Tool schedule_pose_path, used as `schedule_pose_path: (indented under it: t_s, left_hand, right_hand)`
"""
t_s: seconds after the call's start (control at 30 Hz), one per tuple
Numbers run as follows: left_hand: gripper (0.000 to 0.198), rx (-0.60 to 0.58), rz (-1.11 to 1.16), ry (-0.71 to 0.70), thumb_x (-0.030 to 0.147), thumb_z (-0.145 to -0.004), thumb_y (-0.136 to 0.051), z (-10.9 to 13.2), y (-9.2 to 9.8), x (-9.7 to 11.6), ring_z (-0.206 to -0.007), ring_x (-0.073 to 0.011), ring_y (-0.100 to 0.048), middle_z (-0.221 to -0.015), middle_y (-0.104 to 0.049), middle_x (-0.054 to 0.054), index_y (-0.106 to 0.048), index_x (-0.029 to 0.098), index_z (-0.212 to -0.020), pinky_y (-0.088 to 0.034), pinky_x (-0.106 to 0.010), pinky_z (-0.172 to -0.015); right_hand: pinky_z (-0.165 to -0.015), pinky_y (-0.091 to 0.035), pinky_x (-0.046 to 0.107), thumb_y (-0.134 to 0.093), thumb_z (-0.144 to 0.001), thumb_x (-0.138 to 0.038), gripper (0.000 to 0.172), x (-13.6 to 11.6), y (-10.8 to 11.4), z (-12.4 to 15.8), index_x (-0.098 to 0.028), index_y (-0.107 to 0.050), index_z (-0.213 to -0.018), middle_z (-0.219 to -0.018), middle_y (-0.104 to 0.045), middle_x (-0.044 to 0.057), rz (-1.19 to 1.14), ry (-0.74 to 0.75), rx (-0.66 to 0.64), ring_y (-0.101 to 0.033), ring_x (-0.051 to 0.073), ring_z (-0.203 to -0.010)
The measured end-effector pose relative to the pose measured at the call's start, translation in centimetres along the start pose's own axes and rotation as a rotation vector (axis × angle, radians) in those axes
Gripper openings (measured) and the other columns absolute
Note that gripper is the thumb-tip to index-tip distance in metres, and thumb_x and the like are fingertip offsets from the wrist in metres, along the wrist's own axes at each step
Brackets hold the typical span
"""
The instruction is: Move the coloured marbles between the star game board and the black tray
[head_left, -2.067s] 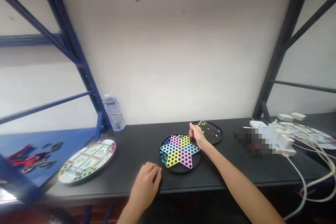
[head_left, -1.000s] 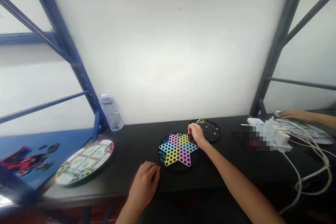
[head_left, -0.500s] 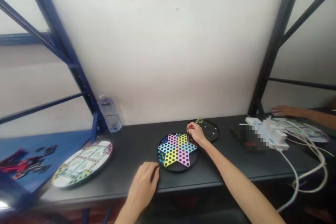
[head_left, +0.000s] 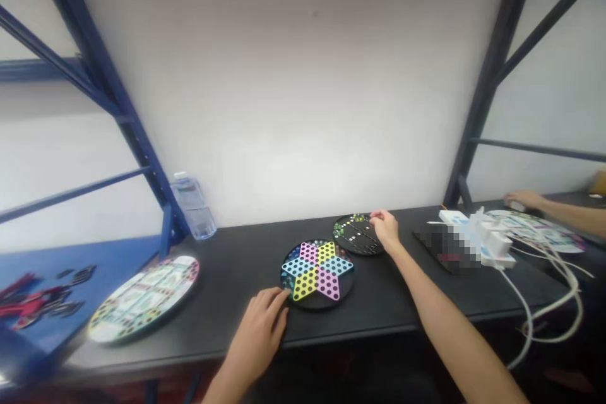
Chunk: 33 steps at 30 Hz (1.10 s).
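My right hand [head_left: 386,230] is curled narrow over the right side of the black marble tray [head_left: 348,243], can't tell if it's holding anything, while my left hand [head_left: 258,328] sits half-open and empty, fingertips at the near rim of the star-pattern Chinese checkers board [head_left: 318,306].

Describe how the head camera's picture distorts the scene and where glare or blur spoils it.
In the head view, the wide lens makes the blue shelf upright lean inward; in the same view, a mosaic patch hides whatever lies on the black tabletop; glare whitens the lower-left corner.
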<state>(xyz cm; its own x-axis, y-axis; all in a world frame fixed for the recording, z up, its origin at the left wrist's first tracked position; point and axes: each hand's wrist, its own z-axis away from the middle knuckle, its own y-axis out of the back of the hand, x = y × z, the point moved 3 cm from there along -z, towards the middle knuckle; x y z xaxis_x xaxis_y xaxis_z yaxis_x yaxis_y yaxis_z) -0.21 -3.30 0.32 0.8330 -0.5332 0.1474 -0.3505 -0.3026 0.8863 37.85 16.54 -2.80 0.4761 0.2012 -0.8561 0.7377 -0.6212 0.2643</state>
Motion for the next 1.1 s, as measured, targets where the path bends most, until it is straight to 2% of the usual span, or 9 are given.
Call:
schedule_pose_path:
  t_s: [0.1, 0.23, 0.53, 0.67, 0.8, 0.93, 1.1]
  left_hand:
    - [0.037, 0.002, -0.004, -0.005, 0.028, -0.093, -0.042, 0.0, -0.1, 0.0, -0.109, -0.0239, -0.054, -0.121, -0.056, -0.01, -0.053, 0.025, -0.128, -0.046, -0.043, -0.095]
    - [0.036, 0.019, 0.002, 0.001, 0.029, -0.093, -0.042, 0.0, -0.1, -0.1, -0.108, -0.0236, -0.054, -0.119, -0.056, -0.011, -0.054, 0.024, -0.127, -0.046, -0.043, -0.096]
    - [0.034, 0.044, 0.017, 0.002, 0.029, -0.094, -0.042, 0.3, 0.0, -0.1, -0.104, -0.0234, -0.056, -0.115, -0.058, -0.012, -0.055, 0.024, -0.125, -0.049, -0.043, -0.092]
    - [0.035, 0.049, 0.024, 0.001, 0.028, -0.093, -0.042, 0.3, 0.1, -0.1, -0.103, -0.0236, -0.057, -0.114, -0.059, -0.011, -0.055, 0.025, -0.126, -0.05, -0.043, -0.091]
    - [0.035, 0.037, 0.029, 0.019, 0.028, -0.093, -0.044, 0.3, 0.2, -0.2, -0.103, -0.0235, -0.057, -0.114, -0.06, -0.01, -0.055, 0.026, -0.126, -0.049, -0.042, -0.092]
    - [0.035, 0.018, 0.033, 0.034, 0.028, -0.093, -0.044, 0.4, 0.2, -0.2, -0.103, -0.0232, -0.056, -0.113, -0.06, -0.009, -0.055, 0.026, -0.126, -0.048, -0.042, -0.092]
    - [0.035, 0.033, 0.026, 0.02, 0.026, -0.093, -0.042, 0.6, 0.4, -0.2, -0.103, -0.0234, -0.057, -0.112, -0.061, -0.01, -0.055, 0.026, -0.126, -0.047, -0.043, -0.093]
  right_hand:
    - [-0.071, -0.041, 0.028, -0.049, -0.067, -0.023, 0.018, 1.5, 1.5, -1.0, -0.019, -0.063, -0.077, -0.075, -0.067, 0.004, 0.121, 0.017, 0.057, -0.059, 0.019, -0.07]
    - [-0.071, -0.041, 0.027, -0.048, -0.069, -0.02, 0.019, 2.6, 1.7, -1.3, -0.019, -0.064, -0.079, -0.074, -0.066, 0.005, 0.245, 0.039, 0.04, -0.059, 0.018, -0.07]
    - [-0.082, -0.038, 0.03, -0.057, -0.072, -0.013, 0.022, 1.3, -2.2, -2.3, -0.02, -0.066, -0.09, -0.092, -0.065, 0.008, 0.56, 0.254, -0.238, -0.053, 0.022, -0.096]
    - [-0.08, -0.038, 0.031, -0.057, -0.075, -0.014, 0.021, 1.0, -3.9, -3.4, -0.019, -0.066, -0.092, -0.094, -0.064, 0.009, 0.654, 0.232, -0.291, -0.054, 0.023, -0.094]
    - [-0.082, -0.038, 0.034, -0.057, -0.077, -0.015, 0.017, 0.8, -5.3, -3.7, -0.018, -0.068, -0.09, -0.097, -0.064, 0.012, 0.768, 0.295, -0.318, -0.053, 0.026, -0.099]
    - [-0.081, -0.039, 0.036, -0.055, -0.078, -0.015, 0.016, 1.1, -5.9, -3.8, -0.017, -0.069, -0.087, -0.095, -0.065, 0.014, 0.846, 0.294, -0.396, -0.055, 0.027, -0.097]
    - [-0.08, -0.039, 0.036, -0.057, -0.079, -0.018, 0.009, 1.4, -5.7, -4.1, -0.017, -0.065, -0.084, -0.093, -0.065, 0.014, 0.797, 0.331, -0.431, -0.057, 0.026, -0.095]
